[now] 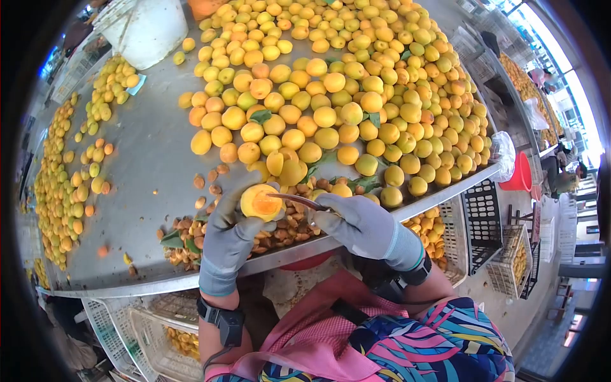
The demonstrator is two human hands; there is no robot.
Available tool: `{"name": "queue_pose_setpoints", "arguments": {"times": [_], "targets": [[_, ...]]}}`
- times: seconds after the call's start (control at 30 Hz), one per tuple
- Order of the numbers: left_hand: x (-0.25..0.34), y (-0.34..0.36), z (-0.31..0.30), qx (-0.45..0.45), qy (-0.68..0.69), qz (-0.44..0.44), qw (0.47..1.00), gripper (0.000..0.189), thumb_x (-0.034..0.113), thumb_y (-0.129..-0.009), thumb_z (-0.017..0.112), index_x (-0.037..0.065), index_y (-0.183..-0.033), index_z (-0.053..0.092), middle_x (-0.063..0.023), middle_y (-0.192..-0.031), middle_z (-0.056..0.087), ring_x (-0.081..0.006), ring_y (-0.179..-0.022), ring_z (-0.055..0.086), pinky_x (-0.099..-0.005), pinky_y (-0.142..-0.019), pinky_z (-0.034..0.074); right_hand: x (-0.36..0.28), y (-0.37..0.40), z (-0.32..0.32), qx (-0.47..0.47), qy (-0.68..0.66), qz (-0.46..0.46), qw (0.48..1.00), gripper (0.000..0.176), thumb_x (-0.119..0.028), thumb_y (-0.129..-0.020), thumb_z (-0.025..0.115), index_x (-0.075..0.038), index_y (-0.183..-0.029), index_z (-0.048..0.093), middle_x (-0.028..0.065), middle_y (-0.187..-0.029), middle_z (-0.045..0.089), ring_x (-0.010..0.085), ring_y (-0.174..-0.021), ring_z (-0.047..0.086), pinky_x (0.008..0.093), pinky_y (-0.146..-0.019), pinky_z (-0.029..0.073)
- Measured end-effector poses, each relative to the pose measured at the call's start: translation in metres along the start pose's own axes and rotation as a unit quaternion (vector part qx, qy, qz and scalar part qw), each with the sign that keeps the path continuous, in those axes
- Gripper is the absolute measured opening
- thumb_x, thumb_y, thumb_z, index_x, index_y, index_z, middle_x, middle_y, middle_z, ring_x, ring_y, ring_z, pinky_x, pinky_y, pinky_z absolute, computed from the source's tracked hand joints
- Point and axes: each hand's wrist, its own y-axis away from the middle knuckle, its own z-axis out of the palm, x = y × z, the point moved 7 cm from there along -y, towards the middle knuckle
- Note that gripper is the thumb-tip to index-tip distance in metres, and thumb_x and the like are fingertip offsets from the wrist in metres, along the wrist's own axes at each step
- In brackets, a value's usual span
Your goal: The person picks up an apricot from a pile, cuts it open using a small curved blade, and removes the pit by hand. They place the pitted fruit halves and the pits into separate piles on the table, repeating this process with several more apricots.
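In the head view my left hand, in a grey glove, is closed around a yellow apricot. The fruit is cut open, and an orange-brown inner face or stone shows toward my right. My right hand, gloved too, grips a thin knife with a dark, reddish-brown blade. Its tip reaches the cut side of the apricot. Beneath both hands, brown apricot stones lie heaped along the near table edge. Just beyond them spreads a large pile of whole apricots, with a few green leaves among it.
The metal table has a raised rim. More apricots line its left side, and a white bucket stands at the back left. Below the edge are crates, one holding apricot halves. A red bucket and a person are to the right.
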Motion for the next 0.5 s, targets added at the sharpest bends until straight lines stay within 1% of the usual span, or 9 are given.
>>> {"name": "queue_pose_setpoints", "arguments": {"times": [0.03,0.1,0.13,0.2,0.23,0.3,0.33,0.43,0.5], "targets": [[0.000,0.005,0.000,0.002,-0.003,0.005,1.000,0.074,0.027,-0.078,0.077,0.000,-0.136,0.041,-0.0163,-0.122,0.057,-0.0240,-0.100,0.065,-0.0280,-0.078,0.057,-0.004,0.005,0.000,0.000,-0.001,-0.006,1.000,0.030,-0.026,-0.095,0.052,0.000,-0.111,0.054,0.0200,-0.068,0.057,0.0367,-0.066,0.060,0.0404,-0.058,0.044],[-0.004,0.015,0.002,-0.019,0.015,0.013,1.000,0.070,0.022,-0.078,0.076,0.000,-0.135,0.042,-0.0163,-0.120,0.058,-0.0246,-0.099,0.066,-0.0281,-0.077,0.058,-0.005,0.015,0.008,-0.069,-0.065,0.066,0.993,0.029,-0.026,-0.096,0.051,0.001,-0.107,0.054,0.0182,-0.068,0.058,0.0366,-0.066,0.059,0.0415,-0.060,0.044],[-0.005,0.022,0.005,-0.014,0.041,0.028,0.999,0.068,0.019,-0.079,0.075,0.000,-0.136,0.042,-0.0156,-0.119,0.060,-0.0243,-0.096,0.067,-0.0282,-0.077,0.058,-0.008,0.020,0.010,-0.067,-0.065,0.060,0.994,0.029,-0.026,-0.096,0.051,0.001,-0.107,0.054,0.0182,-0.068,0.058,0.0366,-0.066,0.059,0.0415,-0.060,0.044],[-0.005,0.033,0.011,-0.008,0.037,0.041,0.998,0.068,0.018,-0.080,0.075,0.000,-0.136,0.042,-0.0151,-0.119,0.060,-0.0240,-0.096,0.067,-0.0286,-0.078,0.058,-0.011,0.030,0.020,-0.077,-0.153,0.063,0.983,0.030,-0.028,-0.098,0.048,0.000,-0.103,0.054,0.0103,-0.061,0.055,0.0262,-0.055,0.057,0.0349,-0.052,0.043],[-0.005,0.039,0.013,-0.001,0.037,0.049,0.998,0.068,0.017,-0.080,0.075,0.000,-0.137,0.041,-0.0145,-0.119,0.060,-0.0236,-0.096,0.066,-0.0291,-0.080,0.058,-0.018,0.035,0.020,-0.076,-0.154,0.057,0.983,0.030,-0.028,-0.098,0.048,0.000,-0.103,0.054,0.0103,-0.061,0.055,0.0262,-0.055,0.057,0.0349,-0.052,0.043],[-0.006,0.055,0.019,0.015,0.024,0.061,0.998,0.069,0.017,-0.080,0.075,0.000,-0.137,0.041,-0.0123,-0.119,0.059,-0.0225,-0.098,0.065,-0.0297,-0.083,0.057,-0.014,0.056,0.035,-0.144,-0.274,0.235,0.921,0.030,-0.031,-0.099,0.047,-0.002,-0.100,0.054,0.0022,-0.060,0.050,0.0127,-0.046,0.049,0.0252,-0.043,0.036],[-0.005,0.065,0.020,0.028,0.016,0.073,0.997,0.069,0.016,-0.080,0.075,0.001,-0.138,0.040,-0.0113,-0.120,0.059,-0.0219,-0.100,0.064,-0.0296,-0.083,0.056,-0.018,0.062,0.038,-0.129,-0.295,0.214,0.922,0.033,-0.037,-0.099,0.045,-0.005,-0.097,0.054,-0.0027,-0.059,0.045,0.0046,-0.042,0.042,0.0190,-0.039,0.030],[-0.003,0.093,0.026,0.060,-0.020,0.107,0.992,0.069,0.016,-0.081,0.075,-0.002,-0.138,0.040,-0.0126,-0.122,0.059,-0.0197,-0.104,0.062,-0.0299,-0.081,0.056,-0.025,0.081,0.047,-0.186,-0.361,0.197,0.892,0.036,-0.040,-0.099,0.044,-0.006,-0.096,0.054,-0.0022,-0.058,0.045,0.0060,-0.041,0.042,0.0206,-0.038,0.032],[-0.002,0.109,0.025,0.096,-0.039,0.125,0.987,0.069,0.017,-0.081,0.075,-0.002,-0.138,0.040,-0.0124,-0.122,0.059,-0.0187,-0.103,0.062,-0.0284,-0.080,0.056,-0.035,0.092,0.051,-0.191,-0.381,0.186,0.885,0.037,-0.042,-0.098,0.044,-0.006,-0.095,0.054,-0.0029,-0.057,0.044,0.0058,-0.041,0.042,0.0204,-0.038,0.033]]}}
